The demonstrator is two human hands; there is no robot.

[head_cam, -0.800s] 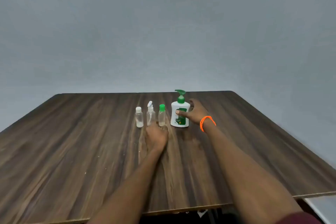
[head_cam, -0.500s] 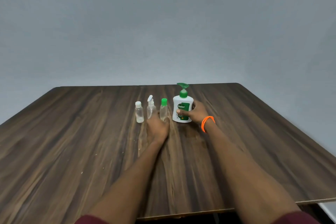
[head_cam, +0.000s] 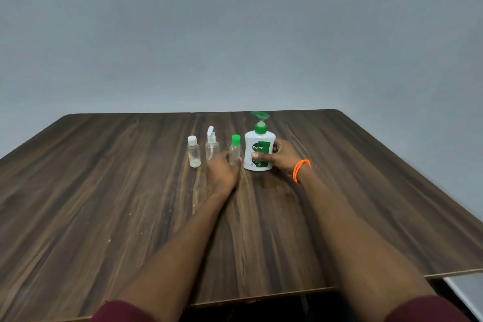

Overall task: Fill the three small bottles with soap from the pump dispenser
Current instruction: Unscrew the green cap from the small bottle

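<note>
- Counter (head_cam: 109, 191): dark wood-grain top, carrying four containers in a short row set toward its far edge, roughly midway between the far corners; placement in a row is judged to keep every neck within reach of the pump.
- Pump dispenser (head_cam: 259, 150): white body, green pump head, green "Dettol" label; upright at the right end of the row. Its spout is seen pointing left, toward the bottles.
- Right hand (head_cam: 283, 158): wrapped round the dispenser body, thumb across the label front, fingers behind; an orange band (head_cam: 301, 169) is worn at the wrist. The grip is judged to serve for steadying or lifting the dispenser before pumping.
- Green-capped bottle (head_cam: 235, 149): small, clear, upright, just beside the dispenser on its left; cap on.
- Spray-topped bottle (head_cam: 211, 146): clear, white top, upright, middle of the three.
- White-capped bottle (head_cam: 194, 151): clear, upright, at the left end, slightly apart from the others.
- Left hand (head_cam: 222, 172): laid low on the counter, fingers reaching the bases of the green-capped and spray-topped bottles; whether either is grasped cannot be told.
- Status: all three caps are seen on; filling is judged not yet begun, opening being required first.
</note>
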